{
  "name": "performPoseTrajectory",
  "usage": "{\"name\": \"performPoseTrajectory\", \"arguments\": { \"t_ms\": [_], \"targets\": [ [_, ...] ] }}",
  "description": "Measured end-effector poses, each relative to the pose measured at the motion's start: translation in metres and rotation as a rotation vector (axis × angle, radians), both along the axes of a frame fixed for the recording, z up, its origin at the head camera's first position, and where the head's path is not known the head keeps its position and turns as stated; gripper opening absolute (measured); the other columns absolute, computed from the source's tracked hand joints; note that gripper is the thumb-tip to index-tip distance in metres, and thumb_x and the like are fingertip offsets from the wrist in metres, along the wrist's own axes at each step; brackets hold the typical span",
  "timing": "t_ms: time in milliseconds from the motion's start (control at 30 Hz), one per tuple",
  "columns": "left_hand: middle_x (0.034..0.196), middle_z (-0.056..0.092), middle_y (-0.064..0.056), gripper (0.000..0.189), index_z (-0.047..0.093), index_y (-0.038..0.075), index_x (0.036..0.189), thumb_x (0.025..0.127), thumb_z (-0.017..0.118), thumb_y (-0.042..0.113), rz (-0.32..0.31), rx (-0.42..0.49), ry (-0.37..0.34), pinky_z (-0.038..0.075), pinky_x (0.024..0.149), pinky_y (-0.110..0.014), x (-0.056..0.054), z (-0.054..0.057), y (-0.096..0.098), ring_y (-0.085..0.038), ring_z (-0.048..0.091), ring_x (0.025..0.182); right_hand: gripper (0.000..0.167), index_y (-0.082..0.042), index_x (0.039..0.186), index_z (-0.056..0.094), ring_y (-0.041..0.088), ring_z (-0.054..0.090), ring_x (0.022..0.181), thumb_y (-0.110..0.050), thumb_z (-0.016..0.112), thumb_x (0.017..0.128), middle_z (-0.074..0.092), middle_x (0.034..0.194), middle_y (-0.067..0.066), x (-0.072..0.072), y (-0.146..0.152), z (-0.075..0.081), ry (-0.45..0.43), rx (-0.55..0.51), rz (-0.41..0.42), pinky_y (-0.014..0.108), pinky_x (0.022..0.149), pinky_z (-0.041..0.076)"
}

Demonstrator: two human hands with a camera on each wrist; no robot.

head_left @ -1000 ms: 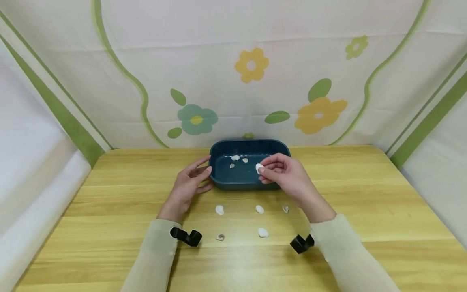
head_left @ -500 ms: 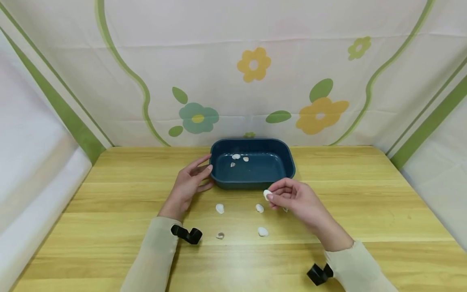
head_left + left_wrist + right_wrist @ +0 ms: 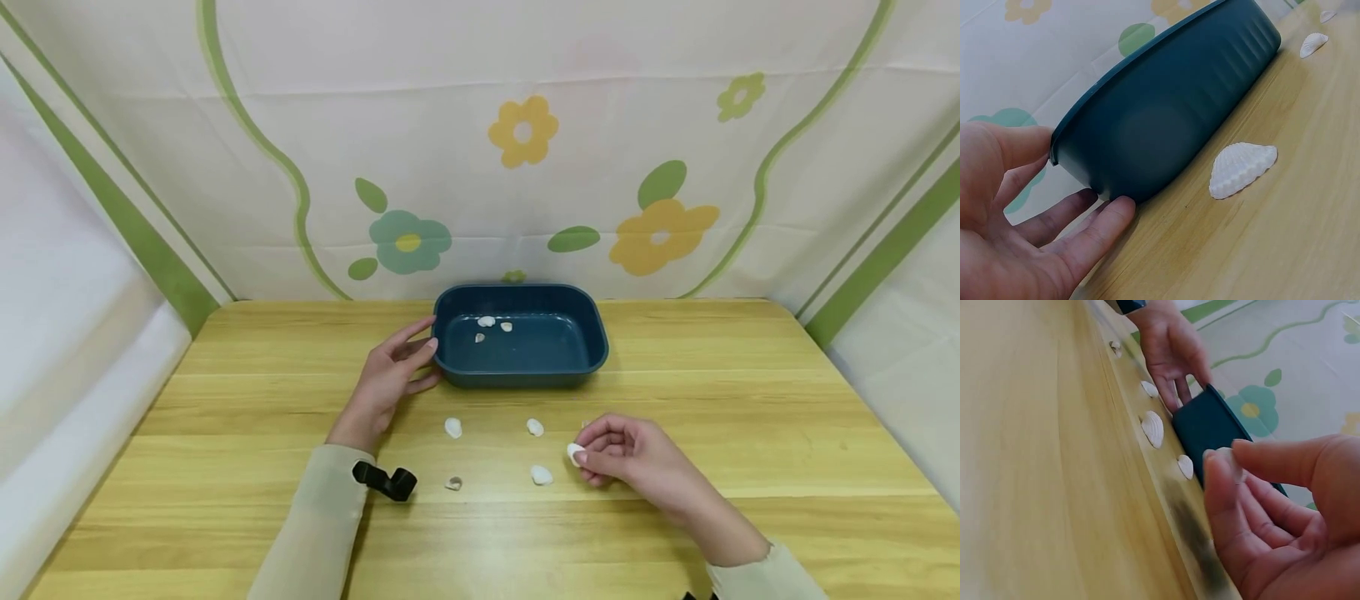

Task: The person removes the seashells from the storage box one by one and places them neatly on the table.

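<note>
A dark blue-green plastic box stands at the back of the table with three small shells inside. My left hand touches its left end, thumb at the rim and fingertips low on the wall, without wrapping round it. Between thumb and fingers, my right hand pinches a white seashell above the table, front right of the box. On the wood lie a ribbed white shell, two more white shells nearer the right hand, and a small brownish shell. Another shell is mostly hidden behind the right hand.
The wooden table spreads out on both sides of the box. Behind it hangs a white cloth printed with flowers, close to the box's back. A black wrist camera sits on the left sleeve.
From over the box's front right edge, my right hand has moved toward me and to the right, still pinching the white seashell. My left hand stays at the box.
</note>
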State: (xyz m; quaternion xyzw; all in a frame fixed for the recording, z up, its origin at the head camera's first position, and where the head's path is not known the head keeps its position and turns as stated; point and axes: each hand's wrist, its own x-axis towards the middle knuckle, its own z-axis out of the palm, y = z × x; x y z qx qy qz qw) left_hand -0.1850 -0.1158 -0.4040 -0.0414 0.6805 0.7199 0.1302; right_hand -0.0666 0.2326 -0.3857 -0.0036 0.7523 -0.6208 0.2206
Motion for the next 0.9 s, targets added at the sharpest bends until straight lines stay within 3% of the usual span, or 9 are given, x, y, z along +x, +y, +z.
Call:
{"name": "performPoseTrajectory", "arguments": {
  "t_ms": [200, 500, 900],
  "targets": [
    [0.156, 0.059, -0.014, 0.046, 0.059, 0.033, 0.155, 0.11, 0.065, 0.025, 0.007, -0.005, -0.005, 0.062, 0.103, -0.048, 0.0, 0.001, 0.0, -0.028, 0.066, 0.134, 0.035, 0.009, 0.118, 0.065, 0.022, 0.074, 0.083, -0.016, 0.08, 0.098, 0.073, 0.095, 0.014, 0.006, 0.012, 0.003, -0.004, 0.047, 0.078, 0.035, 0.076, 0.068],
    [0.156, 0.058, -0.015, 0.047, 0.059, 0.032, 0.156, 0.11, 0.065, 0.025, 0.008, -0.005, -0.004, 0.062, 0.103, -0.048, 0.001, 0.001, 0.0, -0.027, 0.067, 0.132, 0.027, 0.002, 0.109, 0.07, 0.02, 0.071, 0.077, -0.018, 0.082, 0.096, 0.072, 0.089, 0.012, 0.005, 0.018, 0.005, 0.028, 0.206, 0.116, 0.032, 0.07, 0.066],
    [0.155, 0.059, -0.014, 0.047, 0.059, 0.031, 0.156, 0.11, 0.065, 0.024, 0.002, 0.0, 0.005, 0.061, 0.104, -0.05, 0.001, 0.001, 0.001, -0.03, 0.065, 0.135, 0.018, -0.012, 0.101, 0.081, 0.013, 0.057, 0.062, -0.025, 0.088, 0.091, 0.072, 0.084, 0.005, 0.006, 0.018, 0.006, 0.105, 0.397, 0.056, 0.025, 0.052, 0.051]
  ]
}}
